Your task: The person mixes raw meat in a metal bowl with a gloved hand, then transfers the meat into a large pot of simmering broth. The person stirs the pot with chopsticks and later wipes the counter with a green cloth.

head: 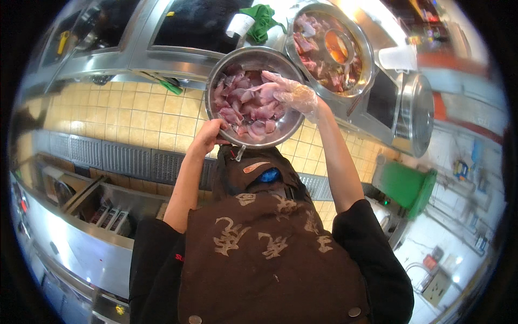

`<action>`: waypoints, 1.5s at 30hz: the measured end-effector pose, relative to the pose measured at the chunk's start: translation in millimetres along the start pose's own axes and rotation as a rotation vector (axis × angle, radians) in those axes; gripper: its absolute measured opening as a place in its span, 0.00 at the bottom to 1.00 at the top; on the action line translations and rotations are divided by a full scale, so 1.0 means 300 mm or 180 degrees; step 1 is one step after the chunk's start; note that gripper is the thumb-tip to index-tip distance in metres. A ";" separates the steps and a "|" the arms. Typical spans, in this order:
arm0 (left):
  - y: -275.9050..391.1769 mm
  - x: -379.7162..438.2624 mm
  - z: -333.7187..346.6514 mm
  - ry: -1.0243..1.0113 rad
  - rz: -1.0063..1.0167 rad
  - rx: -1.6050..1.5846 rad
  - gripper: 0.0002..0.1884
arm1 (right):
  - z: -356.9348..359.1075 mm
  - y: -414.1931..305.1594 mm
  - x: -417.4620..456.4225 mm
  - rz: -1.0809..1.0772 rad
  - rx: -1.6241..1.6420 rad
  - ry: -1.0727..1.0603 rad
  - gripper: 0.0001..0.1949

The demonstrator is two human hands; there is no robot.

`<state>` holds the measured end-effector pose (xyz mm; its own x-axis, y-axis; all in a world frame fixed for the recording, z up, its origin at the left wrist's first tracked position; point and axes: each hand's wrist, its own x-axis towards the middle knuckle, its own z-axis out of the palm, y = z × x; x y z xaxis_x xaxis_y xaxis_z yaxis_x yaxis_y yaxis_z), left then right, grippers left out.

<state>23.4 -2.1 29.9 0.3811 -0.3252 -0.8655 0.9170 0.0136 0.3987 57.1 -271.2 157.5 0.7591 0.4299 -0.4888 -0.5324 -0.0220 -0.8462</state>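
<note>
A round stainless steel bowl [285,131] of sliced raw meat or fish [243,99] is in front of me, tilted so that its inside faces me. My left hand [210,135], bare, grips its rim at the lower left. In a clear plastic glove, my right hand [297,95] reaches over the bowl's right side. Pale pink slices [263,92] lie between its fingers and thumb, above the rest of the pile. Beyond the bowl to the right stands a larger steel basin [366,81] with meat pieces in brownish liquid and a small round dish of orange-red liquid [336,46].
A green cloth [261,24] and a white cup [240,25] sit on the steel counter behind the bowl. At right are a white plastic container [398,58], a large steel pot [417,115] and a green bin [402,184]. Steel counters [105,259] with drawers run along the lower left.
</note>
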 end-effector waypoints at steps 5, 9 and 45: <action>-0.014 0.003 0.002 -0.0015 0.0036 -0.0038 0.09 | -0.015 -0.020 0.037 0.0018 -0.0739 0.0022 0.27; -0.038 0.010 0.002 0.0070 0.0056 -0.0141 0.08 | -0.009 -0.069 0.049 0.0349 -0.0200 -0.0342 0.17; 0.011 -0.042 0.020 0.0035 0.0005 0.0009 0.10 | 0.096 0.136 0.444 -0.0126 -0.3866 -0.0110 0.15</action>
<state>20.9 -3.6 43.9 0.3837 -0.3146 -0.8682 0.9161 0.0115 0.4007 125.6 -188.7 63.9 0.7467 0.4727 -0.4679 0.2023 -0.8316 -0.5171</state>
